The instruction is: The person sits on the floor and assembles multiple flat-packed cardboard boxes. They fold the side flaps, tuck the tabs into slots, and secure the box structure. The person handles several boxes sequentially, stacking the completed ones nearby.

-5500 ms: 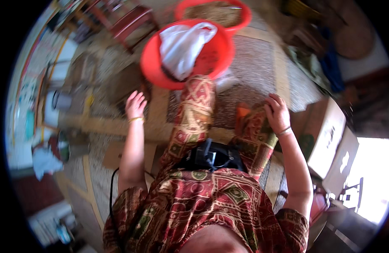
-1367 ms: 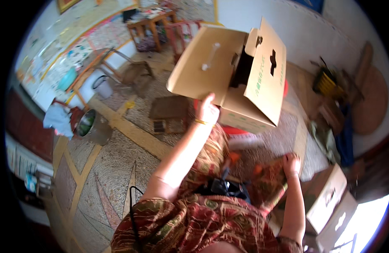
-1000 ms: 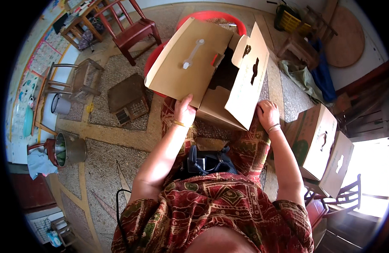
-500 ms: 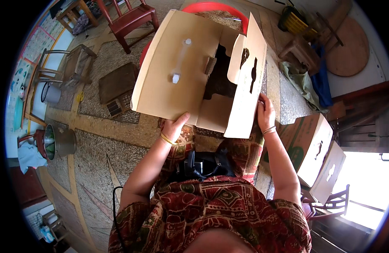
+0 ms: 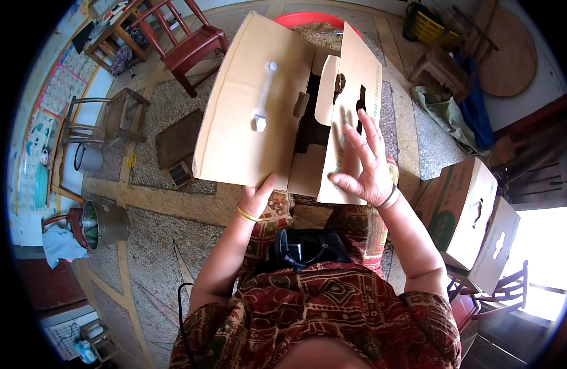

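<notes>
A large brown cardboard box [image 5: 246, 117] with a white plastic handle on its left flap is held up over my lap. My left hand [image 5: 254, 198] grips the lower edge of that left flap. My right hand [image 5: 364, 161] lies with fingers spread against the right flap [image 5: 357, 74], which stands open and has a cut-out handle slot. The box's dark inside shows between the two flaps. A red tub rim [image 5: 308, 18] peeks out behind the box's top edge.
A red wooden chair [image 5: 185, 43] stands at the upper left, a small wooden stool [image 5: 114, 120] and a metal pot [image 5: 102, 224] at the left. Two more cardboard boxes [image 5: 468, 215] sit at my right. A low wooden board [image 5: 176, 144] lies on the floor.
The box has been lifted from the floor area and brought close over my lap. My right hand moved from the flap's edge onto its face, fingers spread.
</notes>
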Motion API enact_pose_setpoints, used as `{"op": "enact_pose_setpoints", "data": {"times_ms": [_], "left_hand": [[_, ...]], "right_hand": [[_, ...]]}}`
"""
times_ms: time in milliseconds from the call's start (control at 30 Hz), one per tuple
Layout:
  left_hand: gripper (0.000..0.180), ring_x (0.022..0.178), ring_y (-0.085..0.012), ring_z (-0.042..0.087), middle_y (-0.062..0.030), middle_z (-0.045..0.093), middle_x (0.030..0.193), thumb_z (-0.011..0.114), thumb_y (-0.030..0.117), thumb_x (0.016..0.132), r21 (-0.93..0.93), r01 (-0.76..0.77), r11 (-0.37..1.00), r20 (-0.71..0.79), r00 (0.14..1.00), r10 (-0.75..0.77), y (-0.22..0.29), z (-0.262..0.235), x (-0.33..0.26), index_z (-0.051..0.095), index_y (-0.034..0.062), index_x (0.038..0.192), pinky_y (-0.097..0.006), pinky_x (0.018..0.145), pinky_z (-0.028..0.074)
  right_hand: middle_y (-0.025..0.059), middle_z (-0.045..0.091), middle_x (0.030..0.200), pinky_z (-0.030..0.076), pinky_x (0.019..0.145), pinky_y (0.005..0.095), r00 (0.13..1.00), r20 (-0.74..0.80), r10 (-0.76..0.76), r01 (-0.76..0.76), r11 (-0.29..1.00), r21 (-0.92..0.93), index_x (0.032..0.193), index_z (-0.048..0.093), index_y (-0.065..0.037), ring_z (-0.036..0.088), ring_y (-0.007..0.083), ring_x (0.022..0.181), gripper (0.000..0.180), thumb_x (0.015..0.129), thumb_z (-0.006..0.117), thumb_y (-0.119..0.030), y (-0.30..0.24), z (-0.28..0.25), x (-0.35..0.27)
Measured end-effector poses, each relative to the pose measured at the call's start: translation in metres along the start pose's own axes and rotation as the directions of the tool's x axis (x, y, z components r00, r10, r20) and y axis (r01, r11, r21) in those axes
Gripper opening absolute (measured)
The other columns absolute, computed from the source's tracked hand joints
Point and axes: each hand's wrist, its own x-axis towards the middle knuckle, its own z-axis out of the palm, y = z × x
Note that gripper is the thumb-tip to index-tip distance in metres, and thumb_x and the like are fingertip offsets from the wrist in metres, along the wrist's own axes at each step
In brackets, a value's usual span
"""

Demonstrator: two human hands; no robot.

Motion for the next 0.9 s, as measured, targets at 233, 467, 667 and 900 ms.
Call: {"op": "enact_pose_setpoints", "data": {"times_ms": [233, 467, 667, 900], "left_hand": [[0.050, 0.124, -0.0323, 0.037, -0.0229, 0.036, 0.133, 0.052, 0.007, 0.085, 0.274, -0.405, 0.872, 0.274, 0.902, 0.333, 0.071, 0.034, 0.022, 0.033, -0.0072, 0.129, -0.038, 0.102, 0.029], [0.055, 0.121, -0.0369, 0.038, -0.0232, 0.032, 0.135, 0.053, -0.001, 0.078, 0.279, -0.506, 0.816, 0.283, 0.856, 0.434, 0.072, 0.056, 0.030, 0.035, -0.0015, 0.130, -0.039, 0.101, 0.032], [0.063, 0.123, -0.0364, 0.034, -0.0199, 0.032, 0.135, 0.058, 0.000, 0.072, 0.416, -0.532, 0.738, 0.455, 0.824, 0.337, 0.085, 0.070, 0.026, 0.037, 0.0064, 0.131, -0.042, 0.102, 0.030], [0.074, 0.125, -0.0311, 0.031, -0.0172, 0.030, 0.137, 0.064, 0.009, 0.061, 0.645, -0.680, 0.349, 0.679, 0.720, 0.146, 0.068, 0.093, 0.023, 0.039, 0.0130, 0.131, -0.042, 0.100, 0.029]], "right_hand": [[0.0196, 0.018, 0.142, 0.015, 0.103, 0.0567, 0.978, 0.204, 0.049, -0.043, 0.998, -0.037, 0.137, 0.029, -0.013, 0.017, 0.0400, 0.130, 0.100, 0.055, 0.075, -0.045, -0.044, -0.010, -0.021], [0.0254, 0.038, 0.127, 0.032, 0.100, 0.0409, 0.940, -0.269, 0.209, -0.219, 0.976, -0.007, 0.126, 0.036, 0.006, 0.038, 0.0414, 0.118, 0.063, 0.066, 0.054, 0.009, -0.025, -0.020, -0.069], [0.0148, 0.059, 0.090, 0.046, 0.072, 0.0363, 0.868, -0.319, 0.381, -0.398, 0.917, 0.012, 0.098, 0.057, 0.000, 0.059, 0.0292, 0.081, 0.026, 0.072, 0.057, 0.000, -0.013, -0.039, -0.118], [0.0169, 0.058, 0.093, 0.045, 0.076, 0.0358, 0.847, -0.348, 0.402, -0.385, 0.915, 0.121, 0.099, 0.056, 0.001, 0.057, 0.0308, 0.086, 0.027, 0.073, 0.058, -0.001, -0.006, -0.033, -0.125]]}}
